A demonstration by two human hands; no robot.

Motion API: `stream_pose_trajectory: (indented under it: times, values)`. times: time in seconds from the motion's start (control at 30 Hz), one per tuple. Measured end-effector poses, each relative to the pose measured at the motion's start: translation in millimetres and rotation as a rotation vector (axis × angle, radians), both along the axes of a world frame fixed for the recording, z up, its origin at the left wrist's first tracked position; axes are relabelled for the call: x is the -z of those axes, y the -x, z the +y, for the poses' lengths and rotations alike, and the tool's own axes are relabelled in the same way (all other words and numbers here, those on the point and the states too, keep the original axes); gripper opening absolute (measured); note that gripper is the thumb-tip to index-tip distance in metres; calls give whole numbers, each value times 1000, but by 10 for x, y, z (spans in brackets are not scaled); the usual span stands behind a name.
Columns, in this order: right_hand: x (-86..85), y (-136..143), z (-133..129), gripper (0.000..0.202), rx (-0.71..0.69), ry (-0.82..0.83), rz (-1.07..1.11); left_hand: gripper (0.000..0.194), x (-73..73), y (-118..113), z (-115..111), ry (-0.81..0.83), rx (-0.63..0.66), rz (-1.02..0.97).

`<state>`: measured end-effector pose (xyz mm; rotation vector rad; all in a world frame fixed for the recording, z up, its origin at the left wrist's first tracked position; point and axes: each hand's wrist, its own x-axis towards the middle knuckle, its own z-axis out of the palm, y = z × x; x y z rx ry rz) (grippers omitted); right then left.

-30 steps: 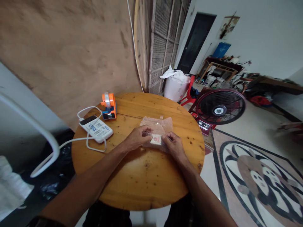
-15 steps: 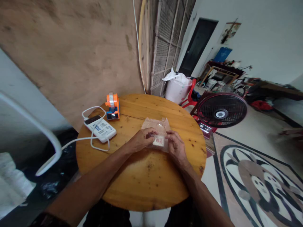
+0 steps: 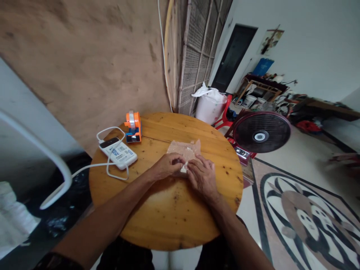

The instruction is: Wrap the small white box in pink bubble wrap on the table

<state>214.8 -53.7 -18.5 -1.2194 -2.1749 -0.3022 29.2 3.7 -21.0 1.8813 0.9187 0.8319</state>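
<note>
A translucent, pinkish sheet that looks like bubble wrap [image 3: 183, 148] lies on the round wooden table [image 3: 168, 225]. On its near part is a small white packet [image 3: 184, 167], mostly covered by my fingers. My left hand [image 3: 168, 165] is closed at the packet's left side, thumb and forefinger pinching the sheet's edge. From the right, my right hand [image 3: 203, 174] reaches across with its fingers bent together over the packet and the sheet's right side. Exactly what lies under those fingertips is hidden.
An orange and blue tape dispenser [image 3: 134, 127] stands at the table's back left. Nearby lies a white power bank [image 3: 119, 153] with looped white cables. Beyond the right edge is a round fan [image 3: 261, 133]. A white sack [image 3: 210, 107] stands behind the table.
My right hand has moved left over the white packet, hiding most of it and the sheet's right side. My left hand stays nearly in place. The view has shifted slightly.
</note>
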Motion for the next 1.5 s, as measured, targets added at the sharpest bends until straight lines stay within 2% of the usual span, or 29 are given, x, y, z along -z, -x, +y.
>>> stream_pose_trajectory:
  times: [0.23,0.57,0.73,0.83,0.93,1.17,1.5]
  values:
    - [31,-14,2,15,-34,33,40,41,33,22,9,101,-90,-47]
    - [105,-51,31,15,-70,-28,84,30,-72,220,149,117,-270,119]
    - [125,-60,33,16,-64,-40,85,37,-200,405,-17,132,-432,253]
    - [127,-65,30,18,-64,-35,72,49,-226,430,-152,258,-472,354]
    - [122,-68,24,19,-58,-23,70,56,-209,357,-188,401,-492,404]
    - [135,-69,24,19,-62,-20,67,36,-144,211,-66,567,-522,358]
    - [130,-73,10,19,-58,-9,44,19,-203,73,-170,629,-559,218]
